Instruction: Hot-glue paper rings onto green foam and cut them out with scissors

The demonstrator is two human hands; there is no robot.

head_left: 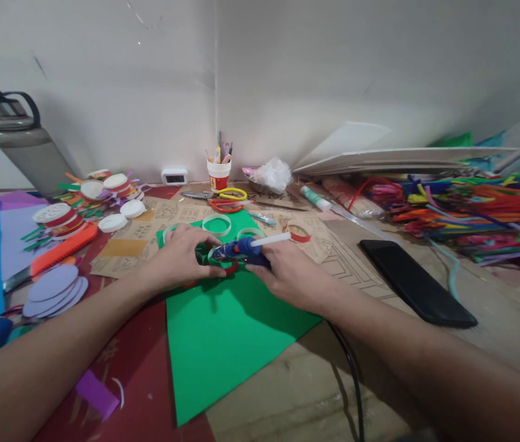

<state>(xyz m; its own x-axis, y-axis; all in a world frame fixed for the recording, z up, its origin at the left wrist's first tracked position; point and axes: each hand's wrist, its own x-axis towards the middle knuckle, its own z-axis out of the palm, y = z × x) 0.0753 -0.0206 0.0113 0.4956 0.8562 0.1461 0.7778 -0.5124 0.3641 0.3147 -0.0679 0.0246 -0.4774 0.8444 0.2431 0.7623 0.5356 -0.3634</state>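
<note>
The fingers (pixel 266 265) of the right hand (pixel 294 276) are wrapped tight around the grip of a blue hot-glue gun with a white glue stick poking out of its back (pixel 245 248), its nozzle aimed left toward the other hand. The right forearm comes in low from the lower right, wrist nearly flat over the worktop (pixel 494 307), and a black cord (pixel 352 374) trails back beneath it. The left hand (pixel 181 258) reaches in from the lower left, palm down, its fingers (pixel 202 248) curled and pressed onto a small green-and-red ring piece (pixel 228 267) that lies just under the fingertips, right at the gun's nozzle. Both hands rest over a bright green sheet of craft paper (pixel 223 337). Just beyond the fingers lie clear plastic tape rings (pixel 217 224), and farther back yellow-handled scissors (pixel 232 194). Well to the right of the right fingers lies a black phone (pixel 416 282), with a heap of coloured pipe cleaners (pixel 466 215) beyond it.
</note>
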